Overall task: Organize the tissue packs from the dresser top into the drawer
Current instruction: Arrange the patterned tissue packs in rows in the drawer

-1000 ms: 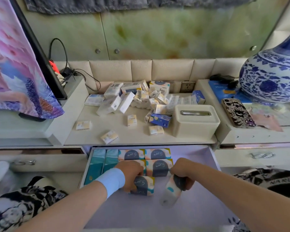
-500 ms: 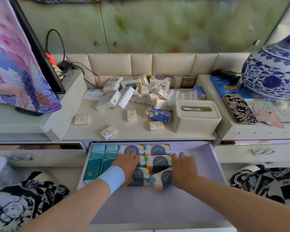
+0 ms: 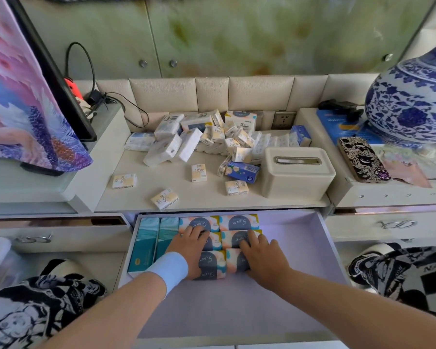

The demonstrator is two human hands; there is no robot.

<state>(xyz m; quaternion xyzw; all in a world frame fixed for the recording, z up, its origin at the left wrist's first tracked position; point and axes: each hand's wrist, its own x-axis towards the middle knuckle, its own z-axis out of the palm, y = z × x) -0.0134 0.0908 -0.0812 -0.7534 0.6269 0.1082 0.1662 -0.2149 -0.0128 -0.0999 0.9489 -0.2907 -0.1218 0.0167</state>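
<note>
Both hands lie flat in the open drawer (image 3: 302,250), fingers straight and a little apart, clamped on nothing: the left hand (image 3: 189,250) presses on the left column of S-pure packs (image 3: 238,222) and the right hand (image 3: 259,258) on the right column, apparently squaring them into rows. These packs fill the drawer's back left part, beside two teal packs (image 3: 144,243) against its left wall; the drawer's right half and front are bare. Behind the drawer, on the dresser top (image 3: 207,197), a heap of packs (image 3: 207,137) and several small Face packs (image 3: 198,173) wait. They look light, soft and squashy, with slick film wraps that would slide under a flat palm, so each is best pinched across its narrow sides between thumb and fingers, and the small ones could go several at a time
</note>
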